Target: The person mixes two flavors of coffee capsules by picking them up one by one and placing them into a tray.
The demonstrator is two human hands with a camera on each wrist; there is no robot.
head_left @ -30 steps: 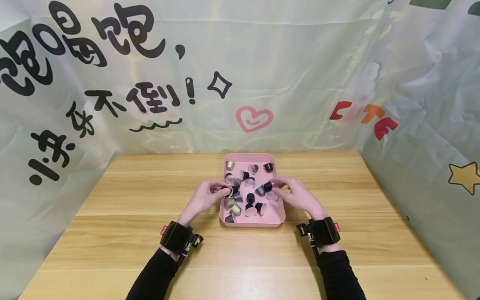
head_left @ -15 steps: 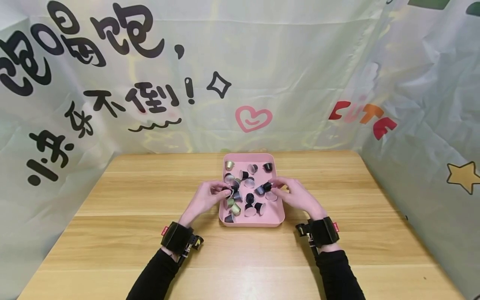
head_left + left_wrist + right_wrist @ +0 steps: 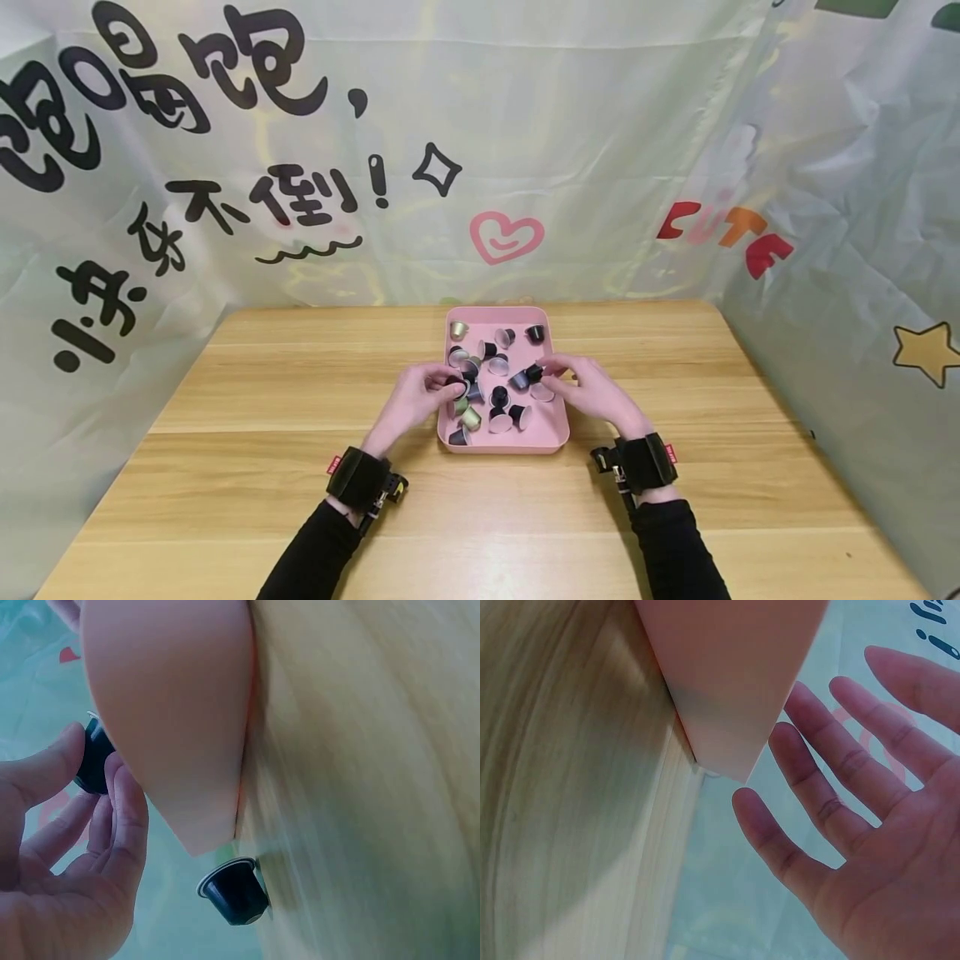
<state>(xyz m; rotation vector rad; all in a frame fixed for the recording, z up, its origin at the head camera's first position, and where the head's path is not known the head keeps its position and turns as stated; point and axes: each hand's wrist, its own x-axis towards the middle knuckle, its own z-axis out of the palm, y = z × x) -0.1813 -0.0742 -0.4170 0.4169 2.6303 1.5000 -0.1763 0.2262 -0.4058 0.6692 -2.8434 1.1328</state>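
A pink tray [image 3: 503,449] holds several coffee capsules, mostly black, with pale green and grey-blue ones among them. My left hand [image 3: 417,398] is over the tray's left rim, pinching a black coffee capsule [image 3: 95,757] between thumb and fingers, plain in the left wrist view. My right hand [image 3: 592,390] is at the right rim, its fingers by a black capsule [image 3: 535,373]. In the right wrist view its fingers [image 3: 808,769] are spread apart beside the tray wall [image 3: 735,690], gripping nothing.
The tray stands on a wooden table [image 3: 300,400] near the back edge. In the left wrist view another dark capsule [image 3: 237,894] lies on the wood outside the tray. A printed cloth [image 3: 600,167] hangs behind and on both sides.
My left hand and wrist have shifted slightly right, with the black capsule showing more clearly at the fingertips. The right hand and the tray have stayed almost still.
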